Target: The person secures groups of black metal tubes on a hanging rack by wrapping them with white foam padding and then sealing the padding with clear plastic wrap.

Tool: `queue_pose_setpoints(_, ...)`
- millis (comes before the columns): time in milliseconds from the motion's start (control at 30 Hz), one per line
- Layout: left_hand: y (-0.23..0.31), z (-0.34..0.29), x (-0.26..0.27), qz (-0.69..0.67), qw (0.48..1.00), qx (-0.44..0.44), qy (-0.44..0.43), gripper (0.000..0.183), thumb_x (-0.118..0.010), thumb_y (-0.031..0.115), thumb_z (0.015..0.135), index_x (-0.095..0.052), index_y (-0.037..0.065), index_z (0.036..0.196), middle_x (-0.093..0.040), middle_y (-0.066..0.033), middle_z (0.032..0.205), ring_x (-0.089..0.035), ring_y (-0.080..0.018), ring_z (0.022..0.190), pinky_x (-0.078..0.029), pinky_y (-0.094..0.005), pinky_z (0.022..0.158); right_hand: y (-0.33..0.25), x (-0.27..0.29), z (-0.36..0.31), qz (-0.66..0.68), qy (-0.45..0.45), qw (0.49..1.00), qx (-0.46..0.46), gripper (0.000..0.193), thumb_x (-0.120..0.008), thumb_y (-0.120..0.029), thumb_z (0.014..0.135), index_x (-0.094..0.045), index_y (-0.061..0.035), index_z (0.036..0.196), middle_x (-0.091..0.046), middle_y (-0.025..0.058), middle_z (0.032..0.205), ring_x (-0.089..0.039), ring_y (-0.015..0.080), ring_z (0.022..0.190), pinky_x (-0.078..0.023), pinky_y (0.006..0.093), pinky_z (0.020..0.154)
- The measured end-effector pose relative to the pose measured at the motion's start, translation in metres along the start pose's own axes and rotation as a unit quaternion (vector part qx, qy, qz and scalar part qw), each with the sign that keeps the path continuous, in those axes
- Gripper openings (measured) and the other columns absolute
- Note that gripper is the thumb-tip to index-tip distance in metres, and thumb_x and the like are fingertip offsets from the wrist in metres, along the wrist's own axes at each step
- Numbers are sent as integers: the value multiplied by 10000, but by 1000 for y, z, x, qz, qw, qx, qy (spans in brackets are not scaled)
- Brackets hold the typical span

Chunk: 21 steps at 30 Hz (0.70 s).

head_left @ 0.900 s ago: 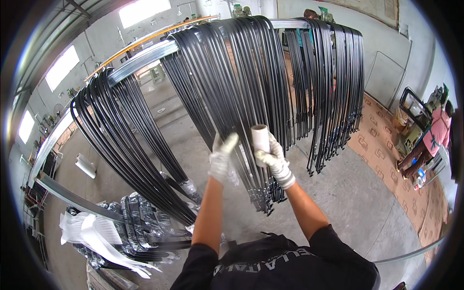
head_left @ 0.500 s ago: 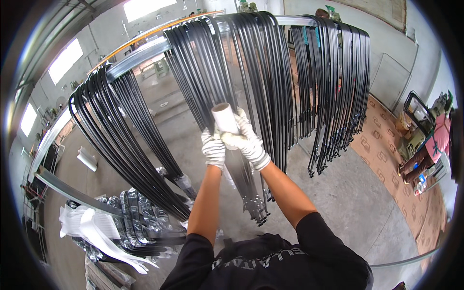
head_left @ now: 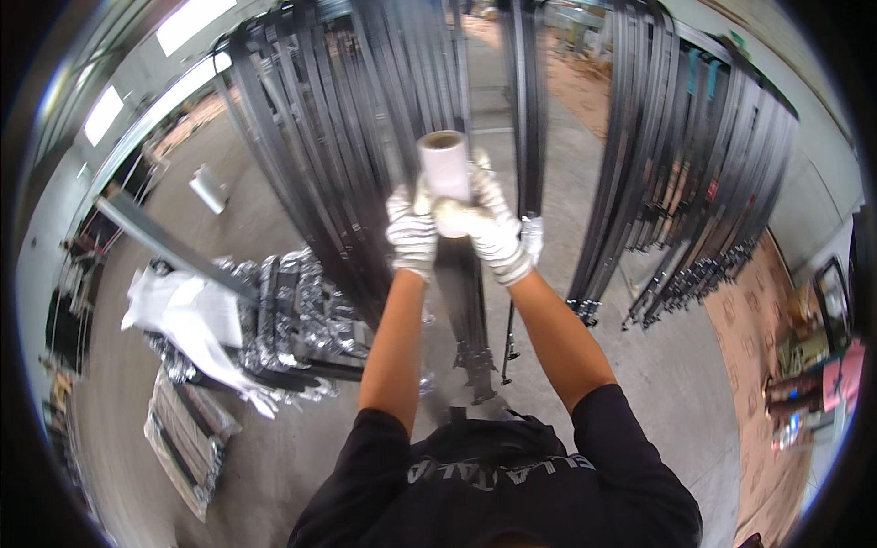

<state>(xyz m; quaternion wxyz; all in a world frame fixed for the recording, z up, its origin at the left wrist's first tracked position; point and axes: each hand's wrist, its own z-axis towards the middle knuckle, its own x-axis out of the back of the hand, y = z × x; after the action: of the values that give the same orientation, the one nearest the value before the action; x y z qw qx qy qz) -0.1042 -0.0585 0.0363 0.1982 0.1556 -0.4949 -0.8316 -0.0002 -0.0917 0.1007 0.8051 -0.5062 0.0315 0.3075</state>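
Note:
A roll of clear or whitish plastic film (head_left: 446,173) stands upright in front of me, its hollow core facing up. My left hand (head_left: 410,233), in a white striped glove, is closed round its lower left side. My right hand (head_left: 486,228), gloved alike, is closed on its right side, thumb across the front. Long black strips (head_left: 343,146) hang behind the hands, blurred by motion. Below the roll hangs a narrow dark bundle of strips (head_left: 464,301) with small fittings at its lower ends. Shiny film covers part of another strip bundle (head_left: 532,228) beside my right hand.
Film-wrapped black bundles (head_left: 290,301) and a white sheet (head_left: 194,310) lie at left beside a metal rail (head_left: 169,245). A wrapped flat package (head_left: 190,443) and another white roll (head_left: 209,189) are on the floor. More strips (head_left: 630,146) hang at right; a person in pink (head_left: 842,379) is farther right.
The roll and both hands sit higher in the picture, still together. The view has shifted, so the hanging strips appear closer and larger, and the floor package shows more fully.

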Motion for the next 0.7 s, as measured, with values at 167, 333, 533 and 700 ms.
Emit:
queue_pose_setpoints(167,-7,9,22,177,983,14,-38,783,-474,617,714,-422,-43,1132,-479,-193,1100,-470,-271,1031,-366,-309,862,15,-10,-7,74,32,995,54,497,-632,-74,688,-438,-44,1145,-563,63,906,-553,136,749,-466,248,643)
queue_pose_setpoints(333,49,-60,59,-60,993,-94,-44,543,-526,141,799,-276,55,1273,-395,-176,1229,-413,-263,1116,-335,-318,931,3,-42,-44,-195,17,970,144,496,-628,-61,632,-446,-24,1092,-418,161,1145,-546,209,885,-473,284,727)
queue_pose_setpoints(533,-1,-160,163,-40,968,221,-110,395,-614,159,750,-476,39,1100,-532,-88,1051,-491,-172,986,-407,-286,841,40,-98,-107,-155,-96,983,-17,428,-683,-182,661,-471,-42,1006,-560,116,850,-576,163,740,-493,294,665)
queue_pose_setpoints(700,-48,-190,232,-58,942,320,82,291,-568,173,792,-527,9,1029,-577,-35,902,-518,-92,812,-413,-218,725,138,-132,-112,20,-116,890,-441,355,-613,-264,723,-472,-62,978,-513,37,742,-480,94,562,-401,233,484)
